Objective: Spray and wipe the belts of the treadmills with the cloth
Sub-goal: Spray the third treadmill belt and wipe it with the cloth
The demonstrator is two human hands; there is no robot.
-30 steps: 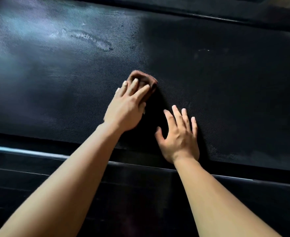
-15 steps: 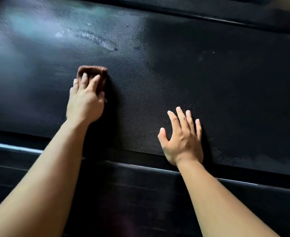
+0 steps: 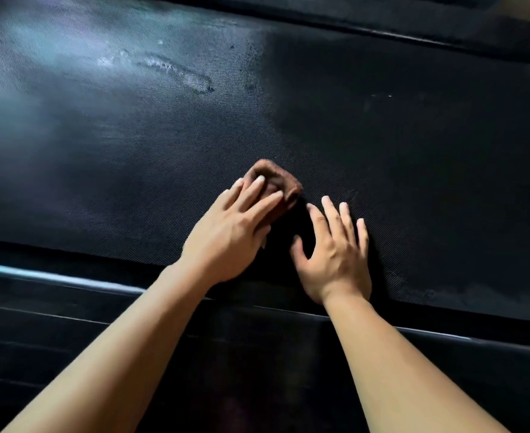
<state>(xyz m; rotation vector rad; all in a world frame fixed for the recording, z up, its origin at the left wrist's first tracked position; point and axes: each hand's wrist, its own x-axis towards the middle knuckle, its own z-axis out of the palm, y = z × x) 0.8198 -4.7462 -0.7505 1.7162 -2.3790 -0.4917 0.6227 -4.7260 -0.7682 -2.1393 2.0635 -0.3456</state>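
two bare hands lie on the black belt [image 3: 382, 145] of a treadmill, seen from above. the left hand [image 3: 226, 242] presses a small, bunched brown cloth [image 3: 277, 178] against the belt. its fingers [image 3: 252, 195] are straight and lie over the near part of the cloth, so the grip is apart, not curled round the fabric. the far edge of the cloth shows beyond the fingertips, and its right edge sits just beside the index fingertip of the right hand [image 3: 335, 260]. that hand rests palm down on the belt just right of the left one, fingers [image 3: 330, 214] straight and a little spread, thumb out toward the left hand. its grip is likewise apart and holds nothing.

the cloth lies near the middle of the view, closer to the belt's near edge than to its far one. up and left of it, well apart, a pale wet streak [image 3: 179, 71] runs slantwise across the belt, with a sheen of light around it and small dark specks [image 3: 251, 57] to its right. a dark side rail [image 3: 70, 307] with a bright edge line runs along the near side of the belt, under both forearms. another dark rail [image 3: 429, 29] borders the far side.
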